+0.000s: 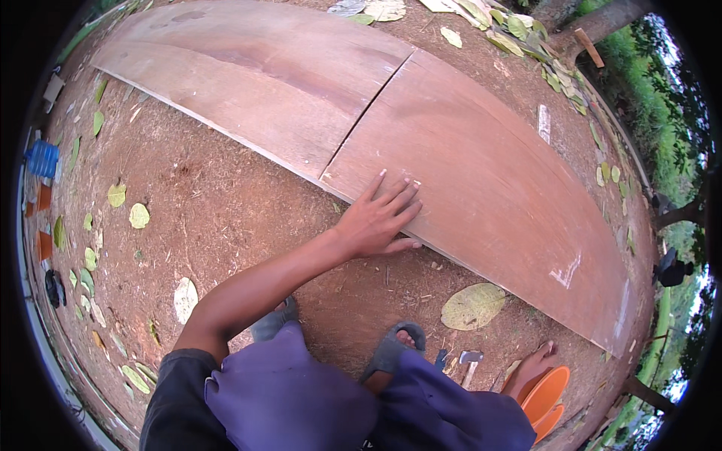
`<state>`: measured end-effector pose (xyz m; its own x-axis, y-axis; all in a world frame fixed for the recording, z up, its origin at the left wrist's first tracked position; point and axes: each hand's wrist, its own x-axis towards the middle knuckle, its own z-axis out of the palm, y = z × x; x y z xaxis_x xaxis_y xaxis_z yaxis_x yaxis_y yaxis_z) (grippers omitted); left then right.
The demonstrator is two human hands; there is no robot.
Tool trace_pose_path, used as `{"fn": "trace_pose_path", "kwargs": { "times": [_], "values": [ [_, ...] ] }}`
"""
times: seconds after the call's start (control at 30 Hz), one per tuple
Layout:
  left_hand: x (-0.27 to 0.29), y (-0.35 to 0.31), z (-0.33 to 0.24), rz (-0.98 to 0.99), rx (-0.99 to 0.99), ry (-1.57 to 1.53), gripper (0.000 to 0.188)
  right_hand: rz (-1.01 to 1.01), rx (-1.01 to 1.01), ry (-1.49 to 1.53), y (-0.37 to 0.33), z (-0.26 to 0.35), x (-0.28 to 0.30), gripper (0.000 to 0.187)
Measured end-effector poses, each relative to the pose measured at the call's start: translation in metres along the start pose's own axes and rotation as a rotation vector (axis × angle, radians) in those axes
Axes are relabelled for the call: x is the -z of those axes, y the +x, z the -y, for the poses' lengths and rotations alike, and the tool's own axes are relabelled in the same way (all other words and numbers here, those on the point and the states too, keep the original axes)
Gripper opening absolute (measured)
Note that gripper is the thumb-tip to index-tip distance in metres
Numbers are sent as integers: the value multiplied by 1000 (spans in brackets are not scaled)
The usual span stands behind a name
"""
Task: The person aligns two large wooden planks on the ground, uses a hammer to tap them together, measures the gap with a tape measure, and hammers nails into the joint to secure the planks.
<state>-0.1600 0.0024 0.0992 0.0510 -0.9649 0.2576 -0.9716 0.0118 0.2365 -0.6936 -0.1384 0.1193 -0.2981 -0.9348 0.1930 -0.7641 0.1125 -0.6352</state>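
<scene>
My left hand lies palm down on a long reddish-brown wooden panel, fingers spread and holding nothing. It rests by the panel's near edge, just right of a dark straight seam that divides the panel into two sections. The board lies across dirt ground, and its surface has pale scuffs. Beyond my right knee shows a patch of bare skin; whether it is my right hand or a foot, I cannot tell. Beside it are orange rounded objects. On the ground near my sandalled foot lies a small metal-headed tool, hammer- or hatchet-like.
A large dry leaf lies by the panel's near edge, and several more are scattered leftward. At the far left stand a blue plastic container and orange pots. Tree trunks and a pale wood strip lie beyond the panel.
</scene>
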Motion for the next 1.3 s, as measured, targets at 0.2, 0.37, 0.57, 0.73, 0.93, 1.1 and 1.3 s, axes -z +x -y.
{"fn": "trace_pose_path", "kwargs": {
  "times": [0.2, 0.37, 0.57, 0.73, 0.93, 1.1, 1.3],
  "values": [
    [-3, 15, 32, 83, 70, 60, 97, -4, -642, 555, 115, -22, -107, 63],
    [-15, 9, 42, 248, 100, -11, 111, 76, -748, 848, 160, -56, -131, 57],
    [-16, 18, 43, 268, 57, 4, 117, 139, -601, 851, 203, -115, -130, 55],
    [-19, 8, 44, 279, 87, -2, 118, 28, -518, 572, 127, -64, -128, 65],
    [-17, 15, 42, 216, 70, -11, 116, 101, -404, 1066, 33, 6, -153, 76],
    [-14, 18, 42, 239, 72, 6, 116, 53, -523, 1237, 72, -20, -148, 72],
    [-13, 10, 42, 282, 105, 19, 114, -236, -647, 942, 96, -12, -136, 56]
  ]
}}
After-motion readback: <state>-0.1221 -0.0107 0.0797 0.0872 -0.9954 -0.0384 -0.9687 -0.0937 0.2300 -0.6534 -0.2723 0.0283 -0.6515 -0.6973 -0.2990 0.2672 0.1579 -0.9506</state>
